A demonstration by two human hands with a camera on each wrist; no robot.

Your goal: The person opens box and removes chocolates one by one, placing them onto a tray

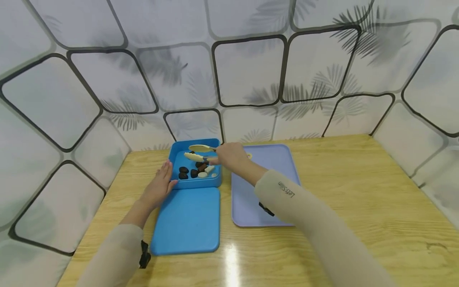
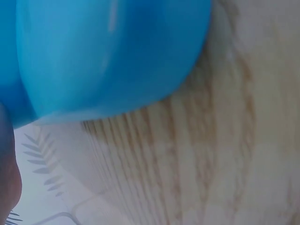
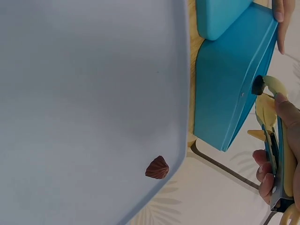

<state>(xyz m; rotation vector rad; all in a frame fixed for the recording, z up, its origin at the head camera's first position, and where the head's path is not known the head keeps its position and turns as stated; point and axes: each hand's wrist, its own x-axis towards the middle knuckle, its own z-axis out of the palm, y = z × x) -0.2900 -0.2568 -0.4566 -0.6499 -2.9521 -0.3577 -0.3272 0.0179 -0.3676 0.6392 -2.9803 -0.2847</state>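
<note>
Gripping yellow tongs: right hand, fingers curled round the handles, above a blue box. Tongs: tips parted, over dark brown pieces and white pieces in the box. Left hand: fingers extended, against the box's left side. Blue lid: flat, just before the box. Lavender tray: right of box, bearing one shell-shaped brown piece.

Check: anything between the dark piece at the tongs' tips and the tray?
Yes, the right wall of the box: piece on one side, tray on the other. Can't tell if the piece clears it. Besides the right grip holding the tongs, nothing else visible.
</note>
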